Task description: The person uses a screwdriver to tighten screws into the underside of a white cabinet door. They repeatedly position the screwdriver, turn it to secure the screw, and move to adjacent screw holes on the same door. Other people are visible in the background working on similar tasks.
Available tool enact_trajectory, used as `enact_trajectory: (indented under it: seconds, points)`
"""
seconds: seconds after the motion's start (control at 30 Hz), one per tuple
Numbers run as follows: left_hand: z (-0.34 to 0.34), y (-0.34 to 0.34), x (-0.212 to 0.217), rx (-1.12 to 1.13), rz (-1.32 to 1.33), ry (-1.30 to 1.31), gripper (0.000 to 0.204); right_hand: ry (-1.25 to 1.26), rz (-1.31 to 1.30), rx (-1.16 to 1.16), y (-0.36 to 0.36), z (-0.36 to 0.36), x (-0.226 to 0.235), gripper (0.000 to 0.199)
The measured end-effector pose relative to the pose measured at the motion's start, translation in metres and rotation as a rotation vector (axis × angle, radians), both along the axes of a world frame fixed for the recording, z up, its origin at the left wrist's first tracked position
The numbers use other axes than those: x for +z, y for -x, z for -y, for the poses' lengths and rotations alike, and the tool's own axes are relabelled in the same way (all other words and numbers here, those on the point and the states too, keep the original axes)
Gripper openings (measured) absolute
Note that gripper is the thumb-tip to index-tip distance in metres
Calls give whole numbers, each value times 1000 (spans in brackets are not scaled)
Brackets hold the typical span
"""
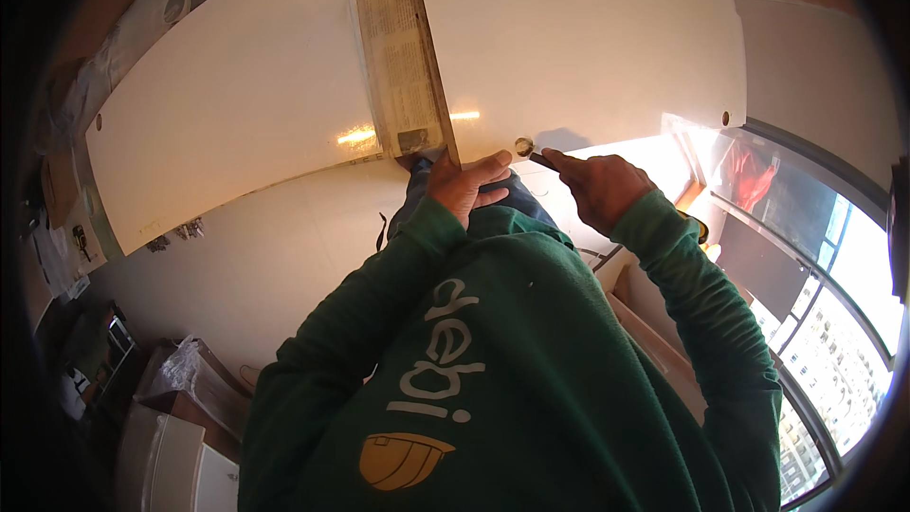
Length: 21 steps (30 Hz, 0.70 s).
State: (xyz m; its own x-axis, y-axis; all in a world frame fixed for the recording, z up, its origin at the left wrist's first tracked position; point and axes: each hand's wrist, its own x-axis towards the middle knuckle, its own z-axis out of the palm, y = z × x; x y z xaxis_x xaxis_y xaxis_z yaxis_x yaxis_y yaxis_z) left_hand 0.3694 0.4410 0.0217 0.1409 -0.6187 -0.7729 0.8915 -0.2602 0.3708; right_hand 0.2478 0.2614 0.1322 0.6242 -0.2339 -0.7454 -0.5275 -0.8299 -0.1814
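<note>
A white panel [588,47] lies in front of me with its near edge close to my body. My left hand [461,188] grips its near left corner, the thumb stretched along the edge. In my right hand [602,187] is a thin dark tool [543,161] whose exact kind I cannot make out. The tool's tip points at a round hole [524,146] beside the panel's near edge; whether it touches the rim does not show. Another round hole [726,118] sits at the panel's right end.
A second white panel [227,85] with round holes lies to the left. Between the panels runs a newspaper-covered strip [398,57]. A window [844,313] lets bright light in at the right. At the lower left stand a cabinet [175,460] and some plastic wrap [185,370].
</note>
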Motion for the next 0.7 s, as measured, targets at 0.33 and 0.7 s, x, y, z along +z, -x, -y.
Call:
enact_trajectory:
  seconds: [0.33, 0.7]
  points:
    - [0, 11, -3, 82, 28, 19, 54, -21, -165, 86, -28, 8, 11, 44]
    - [6, 34, -12, 300, 100, 19, 49, 22, -205, 328, -56, 22, 11, 26]
